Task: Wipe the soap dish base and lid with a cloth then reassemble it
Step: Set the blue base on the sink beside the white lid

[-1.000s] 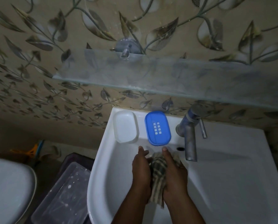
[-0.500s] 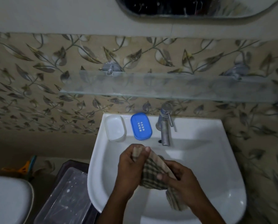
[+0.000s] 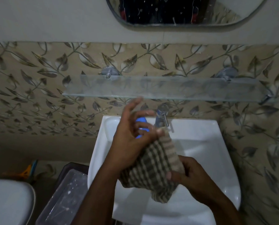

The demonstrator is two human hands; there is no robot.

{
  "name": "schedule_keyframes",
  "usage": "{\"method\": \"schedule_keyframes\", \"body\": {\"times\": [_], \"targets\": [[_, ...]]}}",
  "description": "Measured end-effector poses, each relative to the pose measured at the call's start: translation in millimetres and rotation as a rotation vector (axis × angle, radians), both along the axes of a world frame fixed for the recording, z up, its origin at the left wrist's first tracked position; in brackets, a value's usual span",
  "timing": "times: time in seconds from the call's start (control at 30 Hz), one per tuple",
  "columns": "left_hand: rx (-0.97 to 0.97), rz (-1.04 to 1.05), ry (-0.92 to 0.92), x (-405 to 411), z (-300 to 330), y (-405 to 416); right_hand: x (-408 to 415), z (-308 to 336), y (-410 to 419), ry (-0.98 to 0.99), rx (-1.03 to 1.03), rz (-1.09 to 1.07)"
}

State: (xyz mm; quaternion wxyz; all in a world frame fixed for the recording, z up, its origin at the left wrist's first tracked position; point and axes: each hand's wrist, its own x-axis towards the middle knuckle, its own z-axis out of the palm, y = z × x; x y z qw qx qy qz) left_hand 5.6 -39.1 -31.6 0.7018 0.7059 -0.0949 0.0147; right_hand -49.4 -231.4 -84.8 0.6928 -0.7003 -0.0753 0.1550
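My left hand (image 3: 129, 137) and right hand (image 3: 190, 174) both pinch the checked cloth (image 3: 153, 168) over the sink (image 3: 205, 150). Blue soap dish part (image 3: 141, 119) at 12 o'clock, mostly hidden behind my left fingers.

Open basin of the white sink (image 3: 213, 159) free to the right of the checked cloth (image 3: 153, 166). Back ledge crowded: chrome tap (image 3: 161, 116) upright just beside the blue soap dish piece (image 3: 141, 120). Overhead, glass shelf (image 3: 184, 88) jutting from the wall. Left of the sink, clear plastic bin (image 3: 65, 197).
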Motion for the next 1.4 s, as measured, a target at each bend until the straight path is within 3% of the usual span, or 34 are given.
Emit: {"method": "schedule_keyframes", "body": {"times": [0.07, 0.1, 0.2, 0.23, 0.33, 0.43, 0.57, 0.63, 0.73, 0.8, 0.9, 0.97, 1.03, 1.1, 1.23, 1.3, 1.4], "targets": [[-0.190, 0.196, 0.107, 4, -12, 0, 3, 5, 0, 0.072, 0.219, -0.140], [-0.282, 0.246, 0.266, 3, -25, 2, 5, 8, 0, 0.121, 0.327, -0.188], [-0.491, 0.072, 0.851, -19, -63, -1, 11, 23, 3, 0.138, 0.378, -0.242], [-0.504, -0.003, 0.956, -28, -72, -6, 13, 23, 3, 0.135, 0.373, -0.267], [-0.512, -0.065, 1.012, -48, -83, -16, 14, 25, 2, 0.134, 0.366, -0.317], [-0.559, -0.037, 0.871, -47, -79, -9, 13, 17, 0, 0.088, 0.219, -0.322], [-0.260, 0.088, 0.431, -39, -66, 2, 14, 5, -5, -0.048, -0.191, -0.412], [-0.130, 0.149, 0.269, -39, -68, 5, 14, 0, -7, -0.087, -0.291, -0.511], [0.057, 0.192, 0.060, -38, -71, 5, 12, -2, -8, -0.008, -0.218, -0.631], [0.046, 0.141, 0.033, -38, -72, 5, 12, -3, -12, 0.090, -0.112, -0.597], [-0.034, 0.074, 0.116, -39, -71, 1, 8, 4, -20, -0.005, -0.144, -0.449], [-0.177, 0.085, 0.266, -42, -70, -4, 6, 9, -23, -0.089, -0.181, -0.379], [-0.325, 0.089, 0.414, -46, -71, -11, 6, 12, -27, -0.101, -0.133, -0.363], [-0.331, 0.115, 0.412, -49, -70, -17, 6, 15, -31, -0.071, -0.042, -0.357], [0.009, 0.269, -0.026, -47, -65, -12, 8, 11, -48, -0.001, 0.023, -0.250], [0.177, 0.288, -0.255, -45, -63, -9, 10, 7, -51, -0.004, -0.059, -0.220], [0.295, 0.263, -0.422, -46, -51, -10, 13, 8, -52, -0.105, -0.236, -0.235]]}}
